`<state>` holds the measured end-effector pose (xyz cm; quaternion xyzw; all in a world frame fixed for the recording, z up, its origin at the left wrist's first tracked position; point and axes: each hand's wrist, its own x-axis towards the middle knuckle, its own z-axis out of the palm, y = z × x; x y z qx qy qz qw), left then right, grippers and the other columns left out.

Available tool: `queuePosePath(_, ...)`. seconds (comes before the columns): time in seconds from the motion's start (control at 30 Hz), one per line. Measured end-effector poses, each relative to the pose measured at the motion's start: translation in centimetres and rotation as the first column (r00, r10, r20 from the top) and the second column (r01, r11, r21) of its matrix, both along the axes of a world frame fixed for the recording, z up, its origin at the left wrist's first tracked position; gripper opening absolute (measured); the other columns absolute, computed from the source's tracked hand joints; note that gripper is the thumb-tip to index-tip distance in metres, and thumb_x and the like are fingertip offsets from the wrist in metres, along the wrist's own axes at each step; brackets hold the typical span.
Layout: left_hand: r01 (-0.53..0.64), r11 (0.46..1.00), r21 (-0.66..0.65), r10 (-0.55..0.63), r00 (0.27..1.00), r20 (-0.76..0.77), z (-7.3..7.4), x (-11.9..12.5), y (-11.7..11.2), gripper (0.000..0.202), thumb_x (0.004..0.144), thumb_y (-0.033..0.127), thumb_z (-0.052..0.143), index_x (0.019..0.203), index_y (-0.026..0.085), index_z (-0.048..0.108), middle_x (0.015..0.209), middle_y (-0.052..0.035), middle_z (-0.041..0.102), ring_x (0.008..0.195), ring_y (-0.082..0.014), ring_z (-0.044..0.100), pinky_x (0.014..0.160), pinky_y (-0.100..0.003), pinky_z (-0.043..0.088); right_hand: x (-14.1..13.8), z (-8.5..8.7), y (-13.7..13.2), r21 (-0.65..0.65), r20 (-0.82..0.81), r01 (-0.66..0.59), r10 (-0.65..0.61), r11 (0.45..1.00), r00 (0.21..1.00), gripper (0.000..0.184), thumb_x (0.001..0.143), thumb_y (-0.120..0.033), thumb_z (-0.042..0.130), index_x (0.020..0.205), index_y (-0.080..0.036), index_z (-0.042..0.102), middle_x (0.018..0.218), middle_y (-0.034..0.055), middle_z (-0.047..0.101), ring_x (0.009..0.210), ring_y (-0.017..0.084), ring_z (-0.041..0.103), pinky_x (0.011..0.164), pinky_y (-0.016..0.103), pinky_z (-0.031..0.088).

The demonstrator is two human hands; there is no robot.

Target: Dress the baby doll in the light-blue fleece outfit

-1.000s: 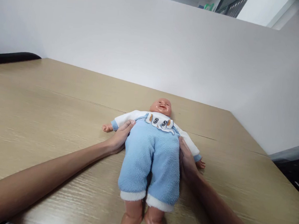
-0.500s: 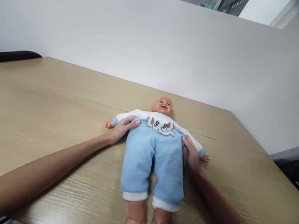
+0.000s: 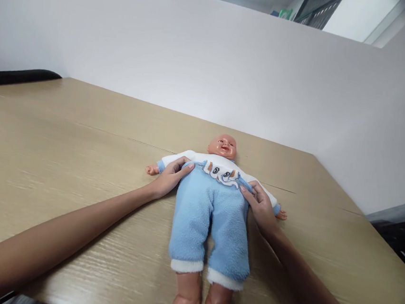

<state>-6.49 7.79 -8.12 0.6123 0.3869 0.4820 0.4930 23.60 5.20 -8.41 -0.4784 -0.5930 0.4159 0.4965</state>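
A baby doll lies face up on the wooden table, head away from me. It wears a white top with an elephant patch and fluffy light blue trousers with white cuffs; its bare feet point toward me. My left hand pinches the top edge of the trousers at the doll's left-hand side, beside its small arm. My right hand pinches the same waistband on the other side, over the doll's sleeve.
A white partition wall runs along the table's far edge. A dark chair back shows at the far left. The table's right edge drops off toward a dark floor area.
Both hands have slid from the doll's hips up to the waistband near its chest, and their fingers have curled onto the blue fabric. The trousers sit higher on the doll's body.
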Motion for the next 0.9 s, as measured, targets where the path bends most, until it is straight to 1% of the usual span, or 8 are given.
queuePosePath(0.17,0.016,1.0,0.012,-0.016,1.0,0.012,0.1,0.0,-0.1,0.041,0.096,0.06,0.065,0.093,0.02,0.062,0.089,-0.0007,0.057,0.084,-0.0188,0.049,0.079,-0.03,0.04,-0.3,0.4,-0.6,-0.109,-0.358,-0.025,-0.015,0.994,0.933,0.031,0.086,-0.05,0.079,0.088,-0.028,0.057,0.075,-0.0041,0.054,0.069,0.019,0.053,0.07,0.03,0.048)
queuePosePath(0.23,0.021,1.0,0.01,-0.022,1.0,0.018,0.2,0.0,-0.1,0.041,0.096,0.06,0.066,0.092,0.02,0.062,0.088,-0.0002,0.057,0.083,-0.0183,0.049,0.079,-0.03,0.04,-0.1,0.1,-0.4,-0.115,-0.369,-0.018,-0.026,0.993,0.929,0.032,0.085,-0.051,0.081,0.09,-0.028,0.059,0.077,-0.004,0.055,0.068,0.018,0.052,0.068,0.029,0.047)
queuePosePath(0.33,0.026,1.0,0.006,-0.026,0.999,0.039,0.1,0.0,-0.1,0.04,0.096,0.06,0.065,0.092,0.02,0.061,0.089,0.0001,0.056,0.083,-0.0179,0.049,0.079,-0.03,0.039,0.3,-0.2,-0.2,-0.062,-0.183,0.027,-0.038,0.998,0.982,0.038,0.082,-0.056,0.083,0.084,-0.026,0.059,0.072,-0.005,0.05,0.066,0.016,0.047,0.065,0.028,0.043)
queuePosePath(0.43,0.018,1.0,0.008,-0.019,0.998,0.062,-0.1,0.0,0.0,0.039,0.097,0.059,0.066,0.093,0.02,0.061,0.091,-0.0002,0.057,0.085,-0.0181,0.05,0.08,-0.03,0.04,0.4,0.0,-0.3,-0.001,0.014,0.072,-0.072,0.997,0.997,0.041,0.084,-0.062,0.079,0.082,-0.025,0.061,0.071,-0.0045,0.05,0.067,0.017,0.046,0.066,0.029,0.042)
queuePosePath(0.57,-0.057,0.998,0.037,0.055,0.997,0.057,-0.3,0.0,0.1,0.038,0.097,0.058,0.066,0.097,0.02,0.061,0.095,-0.0016,0.059,0.091,-0.02,0.053,0.084,-0.03,0.042,0.0,0.9,0.1,-0.012,0.055,0.148,-0.147,0.989,0.988,0.039,0.088,-0.064,0.071,0.087,-0.025,0.065,0.083,-0.0006,0.061,0.081,0.021,0.056,0.078,0.032,0.048)
queuePosePath(0.7,-0.151,0.978,0.144,0.148,0.989,0.028,-0.6,0.1,0.2,0.033,0.102,0.054,0.062,0.1,0.02,0.061,0.098,-0.0021,0.061,0.095,-0.0199,0.055,0.087,-0.03,0.042,-0.9,2.3,2.0,-0.04,0.089,0.222,-0.218,0.974,0.972,0.036,0.086,-0.062,0.069,0.089,-0.026,0.065,0.088,0.0017,0.065,0.088,0.024,0.06,0.088,0.037,0.049)
queuePosePath(0.83,-0.209,0.957,0.2,0.209,0.978,0.024,-0.8,0.2,-0.1,0.031,0.103,0.052,0.06,0.105,0.022,0.06,0.103,-0.0022,0.062,0.098,-0.0197,0.058,0.091,-0.03,0.044,-3.7,5.4,3.8,0.204,0.183,0.267,-0.305,0.942,0.935,0.031,0.09,-0.055,0.066,0.101,-0.026,0.064,0.106,0.0068,0.069,0.102,0.027,0.065,0.097,0.043,0.05)
queuePosePath(0.9,-0.233,0.946,0.223,0.236,0.972,0.015,-0.8,0.3,-0.3,0.032,0.103,0.053,0.061,0.106,0.022,0.06,0.104,-0.0029,0.062,0.097,-0.0198,0.059,0.09,-0.031,0.044,-6.0,7.3,4.6,0.315,0.297,0.133,-0.231,0.94,0.926,0.024,0.097,-0.048,0.062,0.104,-0.025,0.065,0.113,0.009,0.071,0.103,0.027,0.066,0.098,0.044,0.051)
